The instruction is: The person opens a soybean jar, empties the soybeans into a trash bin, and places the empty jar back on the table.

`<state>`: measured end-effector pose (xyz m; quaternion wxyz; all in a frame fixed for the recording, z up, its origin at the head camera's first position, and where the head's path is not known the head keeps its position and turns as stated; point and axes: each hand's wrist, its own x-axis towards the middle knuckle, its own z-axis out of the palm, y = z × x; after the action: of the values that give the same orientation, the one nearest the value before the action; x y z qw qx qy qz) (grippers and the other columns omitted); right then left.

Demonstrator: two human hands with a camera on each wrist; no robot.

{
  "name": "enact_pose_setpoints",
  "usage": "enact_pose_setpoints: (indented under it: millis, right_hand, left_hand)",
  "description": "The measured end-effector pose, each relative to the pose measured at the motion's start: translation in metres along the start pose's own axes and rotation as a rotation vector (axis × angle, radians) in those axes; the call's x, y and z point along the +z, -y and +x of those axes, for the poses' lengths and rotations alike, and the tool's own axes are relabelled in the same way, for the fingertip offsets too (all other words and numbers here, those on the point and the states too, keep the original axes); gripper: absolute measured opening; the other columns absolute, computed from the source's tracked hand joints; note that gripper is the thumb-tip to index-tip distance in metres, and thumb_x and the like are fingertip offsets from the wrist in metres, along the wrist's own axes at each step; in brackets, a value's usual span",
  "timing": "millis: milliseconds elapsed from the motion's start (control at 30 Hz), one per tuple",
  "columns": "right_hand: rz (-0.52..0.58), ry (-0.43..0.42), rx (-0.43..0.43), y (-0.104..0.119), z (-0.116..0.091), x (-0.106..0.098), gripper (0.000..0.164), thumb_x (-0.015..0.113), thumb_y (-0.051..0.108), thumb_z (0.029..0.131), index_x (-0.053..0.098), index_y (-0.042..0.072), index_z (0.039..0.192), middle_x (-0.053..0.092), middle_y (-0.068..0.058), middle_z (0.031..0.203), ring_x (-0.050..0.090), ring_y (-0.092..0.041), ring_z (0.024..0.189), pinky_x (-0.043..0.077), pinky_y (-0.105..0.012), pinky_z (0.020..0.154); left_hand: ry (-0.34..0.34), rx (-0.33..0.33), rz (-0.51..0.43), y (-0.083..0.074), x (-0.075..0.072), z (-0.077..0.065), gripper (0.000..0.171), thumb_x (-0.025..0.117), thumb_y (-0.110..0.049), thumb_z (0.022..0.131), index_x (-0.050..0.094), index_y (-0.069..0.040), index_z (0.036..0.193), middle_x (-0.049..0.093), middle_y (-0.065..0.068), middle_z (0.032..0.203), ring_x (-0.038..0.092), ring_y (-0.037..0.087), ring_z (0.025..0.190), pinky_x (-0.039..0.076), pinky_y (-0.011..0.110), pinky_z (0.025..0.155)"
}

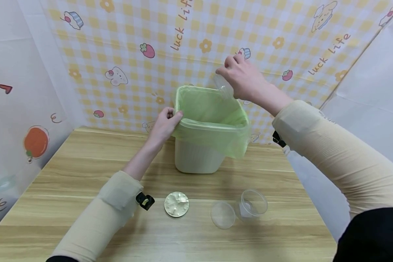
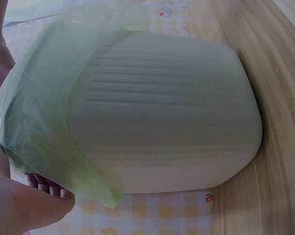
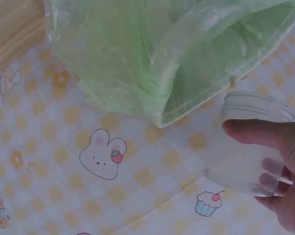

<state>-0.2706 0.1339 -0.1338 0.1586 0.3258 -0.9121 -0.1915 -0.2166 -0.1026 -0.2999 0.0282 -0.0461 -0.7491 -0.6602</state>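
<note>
A pale bin (image 1: 198,156) lined with a green plastic bag (image 1: 216,140) stands on the table against the patterned cloth. My left hand (image 1: 165,123) holds the left side of its rim, the thumb over the bag's edge and the fingers curled outside it. Over the right rear corner of the bin, my right hand (image 1: 243,78) grips a clear plastic jar (image 3: 242,159). The jar is tilted with its threaded mouth toward the bin opening, the thumb on one side and fingers behind. No contents show inside the jar. The bottom of the bin's inside is hidden.
On the wooden table in front of the bin lie a round silvery lid (image 1: 177,204) and a clear round lid (image 1: 222,215). Beside the clear lid is another clear jar (image 1: 257,200). The patterned cloth (image 1: 134,98) rises behind the bin, with white sheets at both sides.
</note>
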Motion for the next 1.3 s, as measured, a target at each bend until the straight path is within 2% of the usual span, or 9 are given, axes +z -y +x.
enact_pose_setpoints:
  millis: [167, 233, 333, 500, 733, 1100, 1300]
  right_hand:
    - [-0.057, -0.110, -0.074, 0.003, -0.001, 0.004, 0.051, 0.050, -0.018, 0.086, 0.061, 0.003, 0.132, 0.055, -0.029, 0.126, 0.050, -0.048, 0.118, 0.050, -0.058, 0.094]
    - [-0.095, -0.135, -0.102, 0.003, -0.001, 0.006, 0.048, 0.048, -0.018, 0.089, 0.061, 0.003, 0.131, 0.055, -0.029, 0.127, 0.050, -0.048, 0.118, 0.049, -0.058, 0.096]
    - [-0.173, -0.153, -0.154, 0.004, 0.000, 0.008, 0.045, 0.052, -0.017, 0.089, 0.059, 0.004, 0.129, 0.053, -0.028, 0.128, 0.049, -0.046, 0.118, 0.048, -0.055, 0.095]
    - [-0.305, -0.170, -0.239, 0.005, 0.002, 0.011, 0.048, 0.065, -0.014, 0.083, 0.057, 0.005, 0.126, 0.052, -0.026, 0.128, 0.048, -0.042, 0.117, 0.048, -0.049, 0.092]
    - [-0.417, -0.206, -0.267, 0.008, 0.003, 0.013, 0.052, 0.072, -0.012, 0.078, 0.058, 0.005, 0.125, 0.053, -0.023, 0.125, 0.047, -0.039, 0.114, 0.047, -0.044, 0.091]
    - [-0.456, -0.220, -0.299, 0.011, 0.000, 0.016, 0.053, 0.072, -0.010, 0.078, 0.057, 0.005, 0.126, 0.051, -0.023, 0.133, 0.046, -0.040, 0.126, 0.045, -0.046, 0.101]
    - [-0.391, -0.207, -0.272, 0.009, -0.003, 0.019, 0.059, 0.074, -0.011, 0.077, 0.056, 0.005, 0.131, 0.051, -0.025, 0.136, 0.045, -0.042, 0.130, 0.047, -0.047, 0.102]
  left_hand:
    - [-0.005, 0.003, -0.005, 0.001, 0.001, 0.001, 0.028, 0.057, -0.034, 0.101, 0.051, -0.008, 0.112, 0.047, 0.001, 0.097, 0.045, 0.017, 0.091, 0.041, 0.029, 0.082]
    - [-0.007, 0.003, -0.002, 0.001, 0.001, 0.001, 0.029, 0.057, -0.034, 0.101, 0.051, -0.008, 0.112, 0.047, 0.001, 0.097, 0.045, 0.017, 0.091, 0.041, 0.029, 0.082]
    - [-0.008, 0.003, -0.003, 0.001, 0.001, 0.001, 0.029, 0.057, -0.034, 0.101, 0.051, -0.008, 0.112, 0.047, 0.001, 0.097, 0.045, 0.017, 0.092, 0.041, 0.029, 0.083]
    - [-0.006, 0.000, -0.005, 0.001, 0.001, 0.001, 0.029, 0.057, -0.034, 0.101, 0.051, -0.008, 0.113, 0.047, 0.001, 0.098, 0.045, 0.018, 0.092, 0.041, 0.029, 0.084]
    - [-0.004, -0.007, -0.003, 0.001, 0.001, 0.001, 0.032, 0.057, -0.034, 0.102, 0.051, -0.006, 0.116, 0.047, 0.001, 0.099, 0.046, 0.017, 0.093, 0.042, 0.029, 0.085]
    - [-0.012, -0.004, -0.002, 0.001, 0.001, 0.001, 0.029, 0.057, -0.034, 0.101, 0.051, -0.008, 0.113, 0.047, 0.000, 0.098, 0.045, 0.017, 0.092, 0.042, 0.028, 0.083]
    - [-0.010, -0.004, -0.008, 0.002, 0.001, 0.001, 0.028, 0.058, -0.034, 0.101, 0.051, -0.009, 0.112, 0.047, 0.000, 0.098, 0.045, 0.017, 0.091, 0.041, 0.028, 0.082]
